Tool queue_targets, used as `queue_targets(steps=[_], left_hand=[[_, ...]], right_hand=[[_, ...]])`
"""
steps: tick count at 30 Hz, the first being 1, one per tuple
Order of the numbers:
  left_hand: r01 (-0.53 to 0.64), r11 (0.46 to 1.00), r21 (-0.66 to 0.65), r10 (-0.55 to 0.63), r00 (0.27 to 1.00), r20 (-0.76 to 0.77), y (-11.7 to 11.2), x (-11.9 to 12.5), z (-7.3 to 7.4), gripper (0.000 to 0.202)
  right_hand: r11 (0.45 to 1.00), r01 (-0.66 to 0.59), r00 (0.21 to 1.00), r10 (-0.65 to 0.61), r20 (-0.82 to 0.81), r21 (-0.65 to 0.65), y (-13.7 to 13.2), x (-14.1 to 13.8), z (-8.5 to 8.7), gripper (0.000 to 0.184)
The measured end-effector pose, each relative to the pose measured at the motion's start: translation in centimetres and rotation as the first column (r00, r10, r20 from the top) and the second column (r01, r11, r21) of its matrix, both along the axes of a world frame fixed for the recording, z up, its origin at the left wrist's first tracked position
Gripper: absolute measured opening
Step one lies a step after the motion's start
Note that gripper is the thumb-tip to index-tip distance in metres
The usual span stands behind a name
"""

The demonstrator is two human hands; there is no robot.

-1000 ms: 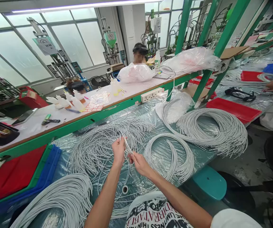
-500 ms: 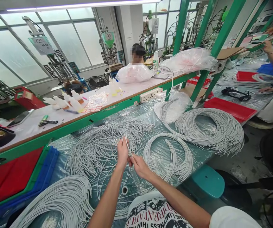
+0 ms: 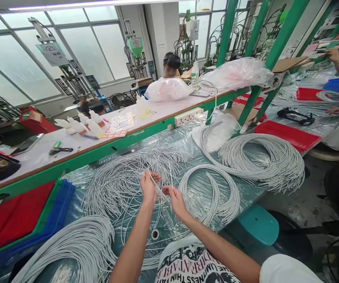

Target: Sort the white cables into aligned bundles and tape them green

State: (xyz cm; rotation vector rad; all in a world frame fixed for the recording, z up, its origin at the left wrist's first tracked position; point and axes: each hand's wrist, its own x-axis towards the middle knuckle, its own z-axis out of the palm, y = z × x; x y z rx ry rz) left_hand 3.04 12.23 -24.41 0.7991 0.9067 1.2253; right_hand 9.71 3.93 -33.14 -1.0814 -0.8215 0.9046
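My left hand [image 3: 148,188] is closed on a few thin grey-white cables [image 3: 160,192], whose ends slant down to the right past the fingers. Beside it, my right hand [image 3: 176,201] pinches what looks like a single cable [image 3: 171,177] pointing upward. A gap separates the two hands. Under and behind them spreads a loose, tangled heap of the same cable [image 3: 107,182]. Just right of my right hand lies a neater cable coil [image 3: 231,188]. Below the hands, a small dark roll with a pale core [image 3: 155,234] stands on the plastic-covered table [image 3: 249,196].
Larger cable bundles lie at the right [image 3: 287,165] and the lower left [image 3: 66,239]. Stacked red, green and blue trays [image 3: 19,220] sit at the left. A green-edged shelf with a power strip [image 3: 188,116] runs behind. A teal stool [image 3: 259,224] stands at the right; co-workers are beyond.
My hands have moved apart. The left shifted slightly left with its cables and its fingers loosened a little; the right moved right with a cable between its fingers.
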Motion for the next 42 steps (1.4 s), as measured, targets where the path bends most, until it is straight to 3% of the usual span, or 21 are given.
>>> queue_targets(steps=[5,10,14,20,29,35,42], left_hand=[[0.108,0.994,0.017,-0.107,0.994,-0.016,0.2,-1.5,0.3,0.044],[0.338,0.94,0.056,-0.301,0.892,-0.337,-1.8,-1.1,-0.6,0.039],[0.391,0.915,0.096,-0.321,0.852,-0.413,-2.9,-0.4,-1.3,0.028],[0.431,0.897,0.102,-0.343,0.821,-0.457,-2.7,-0.5,-1.7,0.026],[0.446,0.894,0.034,-0.395,0.823,-0.409,-2.7,-0.2,-1.1,0.03],[0.27,0.962,0.046,-0.233,0.896,-0.379,-1.3,-0.4,-0.3,0.029],[0.157,0.986,0.063,-0.132,0.948,-0.29,0.2,-0.7,0.6,0.033]], right_hand=[[1.0,-0.015,0.995,0.013,-0.096,-0.022,0.4,1.8,0.9,0.047],[0.996,-0.072,0.983,0.062,-0.174,-0.051,0.3,2.0,1.8,0.047],[0.996,-0.074,0.979,0.061,-0.196,-0.059,0.2,1.6,1.8,0.044],[0.995,-0.084,0.984,0.074,-0.161,-0.054,0.0,1.6,1.6,0.041],[0.989,-0.148,0.989,0.148,0.027,-0.008,-0.3,1.1,1.6,0.043],[0.981,-0.192,0.964,0.189,0.185,-0.004,-0.9,0.8,1.5,0.042],[0.983,-0.184,0.931,0.18,0.318,-0.017,-2.1,0.9,0.3,0.039]])
